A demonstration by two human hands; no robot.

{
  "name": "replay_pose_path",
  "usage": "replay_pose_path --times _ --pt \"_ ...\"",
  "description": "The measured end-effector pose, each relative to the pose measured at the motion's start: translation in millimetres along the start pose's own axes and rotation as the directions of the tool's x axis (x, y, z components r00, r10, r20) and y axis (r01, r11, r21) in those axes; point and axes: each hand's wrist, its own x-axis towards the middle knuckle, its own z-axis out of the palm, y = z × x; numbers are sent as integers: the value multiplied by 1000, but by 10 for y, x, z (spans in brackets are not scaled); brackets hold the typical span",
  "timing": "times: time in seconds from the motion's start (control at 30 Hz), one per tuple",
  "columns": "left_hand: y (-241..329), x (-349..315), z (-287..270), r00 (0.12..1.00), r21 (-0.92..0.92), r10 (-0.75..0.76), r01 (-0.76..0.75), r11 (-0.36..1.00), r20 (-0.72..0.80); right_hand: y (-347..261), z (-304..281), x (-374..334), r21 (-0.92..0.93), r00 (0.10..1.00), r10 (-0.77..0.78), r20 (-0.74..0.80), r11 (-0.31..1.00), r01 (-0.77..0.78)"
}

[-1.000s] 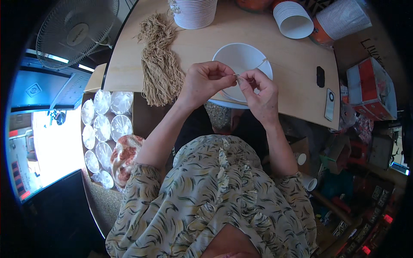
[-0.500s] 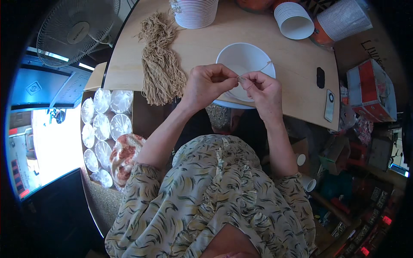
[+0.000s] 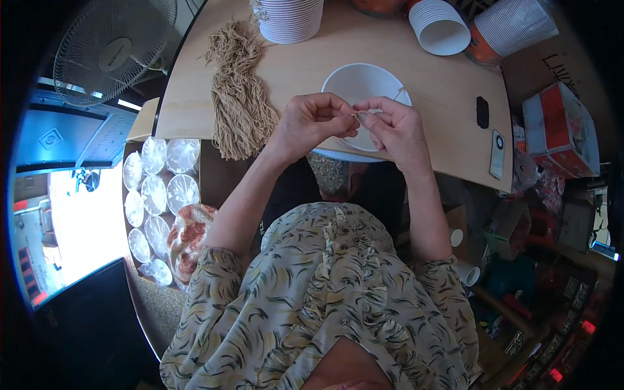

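Note:
A white paper bucket (image 3: 351, 81) stands at the near edge of the table, its open mouth up. Above it, my left hand (image 3: 311, 125) and my right hand (image 3: 398, 133) meet fingertip to fingertip, each in a pinch. Between them is a thin tan string, mostly hidden by the fingers. A short length of tan string (image 3: 400, 91) shows at the bucket's right rim, behind my right hand. To the left lies a thick bundle of tan strings (image 3: 242, 104), hanging slightly over the table's edge.
Stacked white buckets (image 3: 290, 21) stand at the back, with more stacks lying on their sides, including a paper cup stack (image 3: 441, 29). A black object (image 3: 482, 113) and a pale remote-like device (image 3: 497, 155) lie at right. Below left is a box of wrapped cups (image 3: 155, 195).
My fingertips have shifted slightly left and stay pinched together. The string stretch from my right hand to the rim shows less now. The whole view has moved a little.

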Motion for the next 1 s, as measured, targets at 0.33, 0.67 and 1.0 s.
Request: replay_pose_path --times 0.33,0.67,1.0 --pt "25 -9 15 996 89 78 -82 993 39 27 -66 -12 37 994 18 108 999 -22" --pt "9 -6 24 997 108 77 -78 991 18 50 -61 -37 70 994 1 105 997 -8" --pt "7 -16 22 997 -41 68 -66 997 44 134 -100 -35 230 999 41 7 972 -41"
